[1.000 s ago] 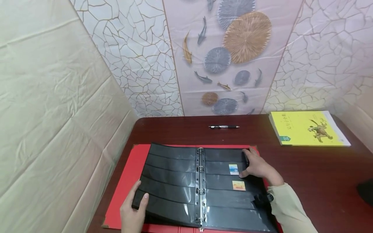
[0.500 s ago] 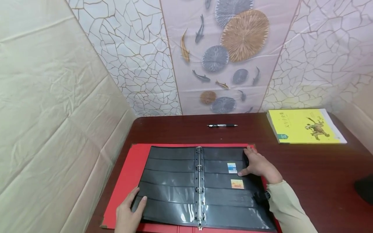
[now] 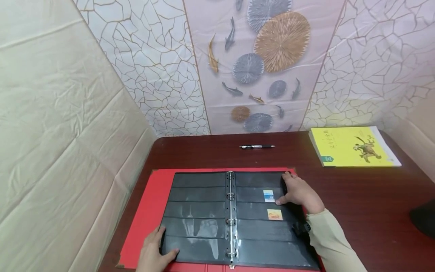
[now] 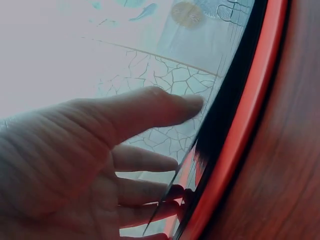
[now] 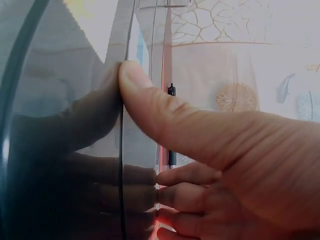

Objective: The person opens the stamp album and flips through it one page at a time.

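Note:
A red ring binder (image 3: 142, 211) lies spread on the table, with black pocket pages on both sides of its metal rings (image 3: 231, 222). My left hand (image 3: 153, 249) rests at the lower left edge of the left page (image 3: 198, 209), thumb over its corner and fingers straight along the side. On the right page (image 3: 265, 249), two small stamps show in the pockets: a blue and white one (image 3: 269, 196) and a yellow-orange one (image 3: 275, 214). My right hand (image 3: 300, 192) touches that page's outer edge, its thumb (image 5: 137, 80) pressing the surface near the blue stamp.
Behind the binder lies a black and silver pen (image 3: 257, 146). A yellow book (image 3: 353, 147) is at the back right of the dark red table (image 3: 367, 200). A black object (image 3: 423, 219) stands at the right edge. Patterned cloth walls enclose the back and left.
The left page, earlier raised and bowed at its outer side, now lies flat. My left hand has come down with it, and its thumb has moved to the lower corner. The right hand stays put.

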Tool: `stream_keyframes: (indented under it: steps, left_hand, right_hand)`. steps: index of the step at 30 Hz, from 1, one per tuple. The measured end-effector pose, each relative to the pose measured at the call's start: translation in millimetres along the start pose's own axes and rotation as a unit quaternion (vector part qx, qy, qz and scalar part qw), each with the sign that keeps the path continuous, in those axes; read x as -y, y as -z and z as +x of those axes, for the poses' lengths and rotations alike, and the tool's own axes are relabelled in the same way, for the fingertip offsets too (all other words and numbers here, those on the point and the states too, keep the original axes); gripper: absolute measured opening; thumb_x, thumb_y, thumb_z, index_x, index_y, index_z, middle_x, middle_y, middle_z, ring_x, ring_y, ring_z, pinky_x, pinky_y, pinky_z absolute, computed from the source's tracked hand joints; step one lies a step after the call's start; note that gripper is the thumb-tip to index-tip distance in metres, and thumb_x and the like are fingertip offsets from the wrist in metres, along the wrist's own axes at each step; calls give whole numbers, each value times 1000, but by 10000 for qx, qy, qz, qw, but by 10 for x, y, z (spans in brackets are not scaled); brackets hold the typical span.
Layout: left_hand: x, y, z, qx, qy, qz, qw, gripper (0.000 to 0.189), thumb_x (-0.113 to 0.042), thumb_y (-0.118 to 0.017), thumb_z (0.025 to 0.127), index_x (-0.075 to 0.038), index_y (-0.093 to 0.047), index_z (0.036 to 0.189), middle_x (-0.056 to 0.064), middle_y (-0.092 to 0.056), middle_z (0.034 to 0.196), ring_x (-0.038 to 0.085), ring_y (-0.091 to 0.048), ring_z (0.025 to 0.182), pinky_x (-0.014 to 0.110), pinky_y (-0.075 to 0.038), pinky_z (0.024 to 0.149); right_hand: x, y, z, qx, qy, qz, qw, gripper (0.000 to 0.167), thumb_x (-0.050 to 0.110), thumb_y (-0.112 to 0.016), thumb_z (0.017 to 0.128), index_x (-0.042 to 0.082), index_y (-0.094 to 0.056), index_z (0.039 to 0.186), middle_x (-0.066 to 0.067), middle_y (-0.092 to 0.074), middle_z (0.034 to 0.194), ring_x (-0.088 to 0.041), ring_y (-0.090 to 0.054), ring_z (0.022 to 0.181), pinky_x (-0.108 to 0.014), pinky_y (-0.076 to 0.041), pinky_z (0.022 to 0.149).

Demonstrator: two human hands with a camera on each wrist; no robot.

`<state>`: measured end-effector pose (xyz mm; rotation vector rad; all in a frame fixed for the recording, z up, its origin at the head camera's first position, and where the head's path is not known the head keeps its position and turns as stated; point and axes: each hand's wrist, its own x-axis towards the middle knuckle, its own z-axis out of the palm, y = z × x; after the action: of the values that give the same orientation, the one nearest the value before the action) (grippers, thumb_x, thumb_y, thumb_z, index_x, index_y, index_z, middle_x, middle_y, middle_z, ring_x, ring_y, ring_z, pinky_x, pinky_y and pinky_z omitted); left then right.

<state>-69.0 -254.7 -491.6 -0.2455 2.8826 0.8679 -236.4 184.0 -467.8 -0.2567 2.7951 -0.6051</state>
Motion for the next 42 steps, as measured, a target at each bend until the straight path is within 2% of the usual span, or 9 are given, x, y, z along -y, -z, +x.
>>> stream_keyframes:
  steps: [5, 12, 17, 23, 27, 30, 34, 37, 42]
  left_hand:
    - [-13, -30, 7, 214, 68, 179, 9996, 88, -34, -90, 73, 13, -52, 137, 39, -42, 144, 58, -41, 129, 69, -43, 93]
    - [-23, -80, 19, 347, 165, 398, 9985, 85, -35, -91, 72, 13, -56, 133, 40, -40, 145, 58, -40, 129, 71, -41, 94]
    - [-39, -113, 17, 398, 253, 393, 9981, 83, -34, -91, 72, 13, -56, 131, 41, -40, 143, 59, -40, 128, 70, -42, 92]
    - [-90, -88, 25, 359, 445, 235, 9981, 88, -31, -93, 70, 13, -54, 134, 41, -38, 145, 59, -37, 131, 72, -39, 94]
    - [-106, -66, 18, 296, 451, 194, 9984, 90, -30, -94, 69, 13, -52, 136, 41, -37, 146, 58, -36, 132, 73, -37, 95]
    - [-105, -55, 9, 297, 444, 233, 9983, 89, -30, -94, 69, 13, -53, 135, 41, -37, 146, 58, -36, 132, 73, -37, 96]
    - [-102, -50, 4, 315, 440, 252, 9982, 88, -31, -94, 69, 13, -54, 134, 40, -37, 146, 58, -36, 132, 73, -37, 96]
    - [-117, -49, 13, 341, 441, 275, 9981, 87, -31, -94, 69, 13, -55, 134, 40, -36, 146, 58, -36, 132, 73, -36, 97]
    - [-160, -53, 25, 388, 397, 263, 9981, 86, -30, -94, 70, 12, -55, 133, 40, -36, 147, 59, -35, 132, 71, -37, 99]
  right_hand:
    - [31, -13, -3, -109, 58, 42, 9999, 99, 28, -97, 65, -12, -43, 137, -36, -53, 127, -46, -54, 109, -61, -50, 93]
    - [62, -37, -37, -174, 221, -165, 9995, 89, 28, -95, 68, -12, -49, 133, -33, -58, 122, -43, -58, 104, -59, -52, 90]
    - [105, -55, -92, -458, 273, -317, 9981, 80, 25, -96, 67, -13, -55, 125, -23, -66, 100, -33, -62, 84, -54, -56, 77]
    - [192, -98, -135, -957, 216, -178, 9950, 80, 19, -97, 65, -13, -56, 125, -12, -63, 78, -24, -58, 66, -49, -56, 66]
    - [224, -123, -165, -1343, 219, -4, 9907, 79, 14, -97, 64, -11, -57, 127, -7, -60, 70, -20, -56, 59, -47, -55, 60]
    - [211, -120, -184, -1435, 169, 182, 9893, 81, 11, -96, 64, -7, -55, 131, -7, -58, 67, -21, -54, 57, -45, -53, 56]
    - [157, -98, -190, -1406, 33, 397, 9893, 82, 7, -92, 66, -7, -53, 136, -24, -67, 91, -33, -61, 71, -52, -53, 64]
    - [97, -108, -201, -1390, 2, 478, 9891, 81, 5, -90, 67, -8, -52, 137, -33, -63, 115, -39, -61, 86, -57, -53, 74]
    - [-4, -125, -294, -1375, 54, 596, 9887, 77, 5, -88, 71, -7, -52, 139, -35, -60, 124, -43, -60, 96, -59, -52, 81]
